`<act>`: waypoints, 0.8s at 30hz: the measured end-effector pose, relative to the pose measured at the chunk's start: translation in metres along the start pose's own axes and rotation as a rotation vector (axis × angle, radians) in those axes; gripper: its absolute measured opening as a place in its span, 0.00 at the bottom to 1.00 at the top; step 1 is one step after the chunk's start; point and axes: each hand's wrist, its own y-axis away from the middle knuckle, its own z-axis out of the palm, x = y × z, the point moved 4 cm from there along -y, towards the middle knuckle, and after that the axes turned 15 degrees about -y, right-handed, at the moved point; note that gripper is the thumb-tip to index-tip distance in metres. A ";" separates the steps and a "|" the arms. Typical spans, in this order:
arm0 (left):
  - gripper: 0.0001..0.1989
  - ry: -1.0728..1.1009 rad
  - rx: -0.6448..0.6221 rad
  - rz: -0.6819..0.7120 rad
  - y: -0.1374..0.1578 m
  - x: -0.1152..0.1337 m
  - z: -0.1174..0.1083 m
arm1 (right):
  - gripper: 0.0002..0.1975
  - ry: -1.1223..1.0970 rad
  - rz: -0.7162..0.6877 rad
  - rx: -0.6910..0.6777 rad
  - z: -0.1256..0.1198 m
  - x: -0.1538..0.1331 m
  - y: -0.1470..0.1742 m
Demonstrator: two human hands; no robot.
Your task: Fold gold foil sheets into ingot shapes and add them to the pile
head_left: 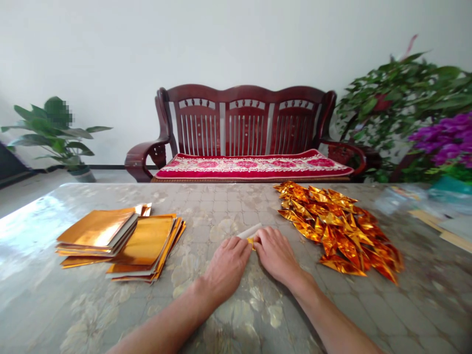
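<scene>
Gold foil shows in a small patch between the two hands, on a folded sheet (249, 230) whose pale side stands out as a narrow strip slanting past the fingertips toward the table's far edge. The sheet sits in the middle of the table (206, 314), well apart from the left edge. The left hand (229, 263) has its fingers bent and close together on the sheet, gripping its near side; its thumb is hard to make out. The right hand (276, 251) pinches the sheet's other end between thumb and fingers, and its knuckles are raised. The hands are near each other, with the gold patch between them.

Toward the table's left edge lie two overlapping stacks of gold sheets (147, 242), some with pale undersides showing, their edges uneven. Just behind them is a small shiny piece (144, 210). Right of the hands, a heap of pointed, folded orange-gold pieces (337, 228) spreads from the far edge toward the near side. Farther right, clear plastic packaging (400, 198) lies near the far edge. Beyond that edge stands a dark red wooden bench (247, 128) with a patterned cushion (254, 165).
</scene>
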 end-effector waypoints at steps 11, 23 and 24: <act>0.10 0.028 -0.093 -0.088 0.009 0.027 -0.007 | 0.07 0.075 0.150 0.181 -0.015 0.025 0.001; 0.04 0.073 -0.006 0.012 0.000 0.011 -0.003 | 0.05 0.115 0.142 0.114 -0.015 0.009 0.000; 0.04 0.069 -0.007 0.011 0.000 0.011 -0.002 | 0.05 0.118 0.143 0.116 -0.015 0.009 0.000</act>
